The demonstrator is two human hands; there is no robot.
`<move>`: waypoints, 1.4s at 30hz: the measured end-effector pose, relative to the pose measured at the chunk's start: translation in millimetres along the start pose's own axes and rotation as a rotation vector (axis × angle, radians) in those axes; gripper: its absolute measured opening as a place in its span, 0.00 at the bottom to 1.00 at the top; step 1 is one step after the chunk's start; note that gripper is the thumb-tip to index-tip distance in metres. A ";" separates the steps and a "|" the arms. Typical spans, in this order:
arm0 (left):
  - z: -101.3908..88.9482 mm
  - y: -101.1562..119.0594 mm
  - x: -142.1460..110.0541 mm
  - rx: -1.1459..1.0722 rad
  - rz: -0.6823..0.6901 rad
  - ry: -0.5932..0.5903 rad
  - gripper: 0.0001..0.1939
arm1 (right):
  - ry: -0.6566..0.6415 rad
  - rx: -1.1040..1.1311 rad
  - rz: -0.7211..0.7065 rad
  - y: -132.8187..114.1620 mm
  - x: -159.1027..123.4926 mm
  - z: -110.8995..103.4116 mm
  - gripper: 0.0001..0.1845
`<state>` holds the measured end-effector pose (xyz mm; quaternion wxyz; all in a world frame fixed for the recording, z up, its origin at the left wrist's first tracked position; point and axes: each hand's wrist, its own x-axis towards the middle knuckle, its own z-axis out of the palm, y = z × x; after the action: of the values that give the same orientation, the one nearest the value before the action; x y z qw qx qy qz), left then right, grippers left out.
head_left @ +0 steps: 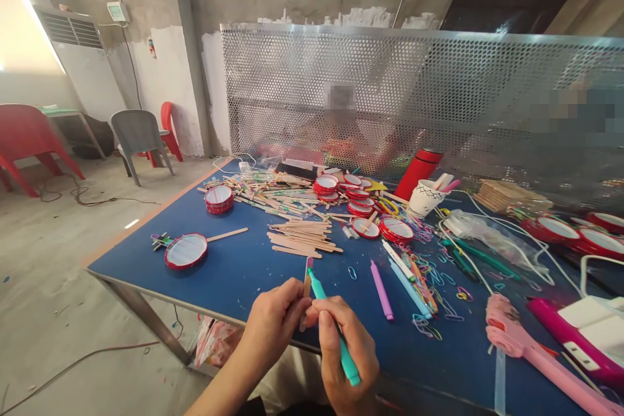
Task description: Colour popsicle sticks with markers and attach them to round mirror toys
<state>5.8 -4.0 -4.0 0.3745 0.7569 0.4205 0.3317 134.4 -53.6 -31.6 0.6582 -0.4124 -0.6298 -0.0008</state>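
My left hand point(279, 313) pinches a wooden craft stick point(307, 283) whose upper end is coloured purple. In my right hand point(347, 351) is a teal marker point(347, 359), its tip touching the stick just below the purple end. Beyond my hands lies a stack of plain craft sticks point(302, 234). A capless-looking purple marker point(381, 289) rests to the right, beside a light blue marker point(409, 289) and a white marker point(397, 259). One blue paper clip point(351, 272) lies between the hands and the stack.
A small red drum point(186, 251) with a stick handle lies at left. More red drums point(396, 229), a paper cup point(425, 200) and a red bottle point(418, 173) stand farther back. A pink glue gun point(536, 351) lies at right. A perforated metal screen point(292, 91) borders the blue table point(146, 286).
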 end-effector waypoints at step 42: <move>-2.3 -14.9 5.6 0.132 0.228 0.079 0.09 | 0.043 -0.131 0.059 -1.7 -1.6 -0.2 0.09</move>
<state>0.5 7.1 -14.4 0.2671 0.8091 0.3672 0.3731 133.4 -55.6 -32.0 0.6430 -0.4730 -0.6015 -0.0314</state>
